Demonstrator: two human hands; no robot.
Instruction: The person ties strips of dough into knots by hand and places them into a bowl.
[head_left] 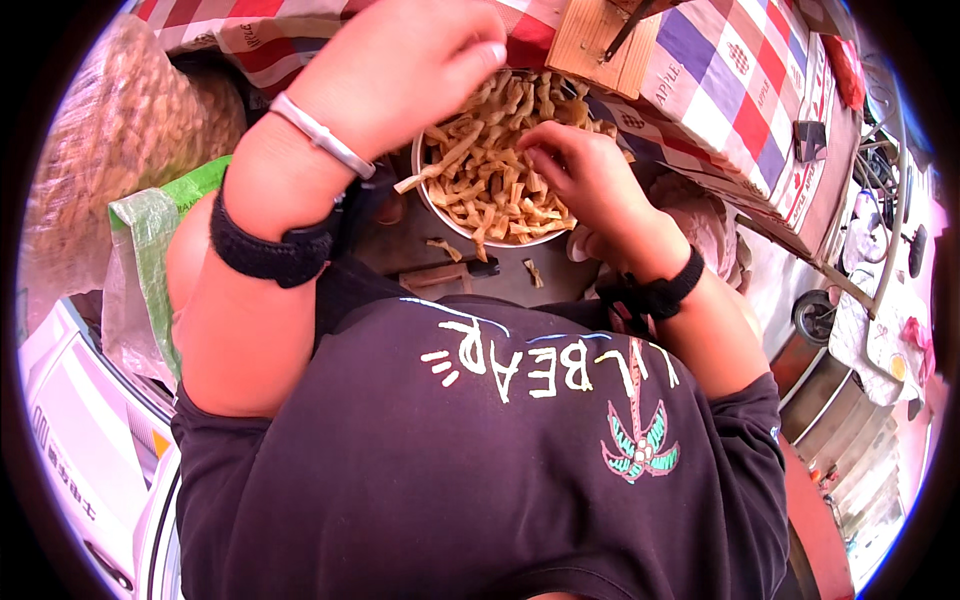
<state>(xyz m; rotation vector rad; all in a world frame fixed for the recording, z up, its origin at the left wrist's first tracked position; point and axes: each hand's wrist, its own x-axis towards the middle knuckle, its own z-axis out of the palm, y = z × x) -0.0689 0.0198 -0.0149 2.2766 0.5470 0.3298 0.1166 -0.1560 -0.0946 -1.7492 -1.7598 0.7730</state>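
Observation:
My left hand (440,55) is raised at the top, left of a wooden block (584,30) with a dark metal piece at the cloth-covered table edge. Its fingers are curled, their tips hidden, so any held item is out of sight. My right hand (570,170) hangs over a white basin (434,212) heaped with pale brown, dried-looking strips (480,185), its fingers bent close above them; I cannot make out what is between them. A few loose strips (533,273) lie below the basin.
A checked tablecloth (730,100) covers the table. At left are a large bulging sack (120,150), a green-and-white woven bag (150,230) and a white vehicle panel (80,420). A wooden-handled tool (440,275) lies below the basin. Metal frames and a wheel (812,318) stand at right.

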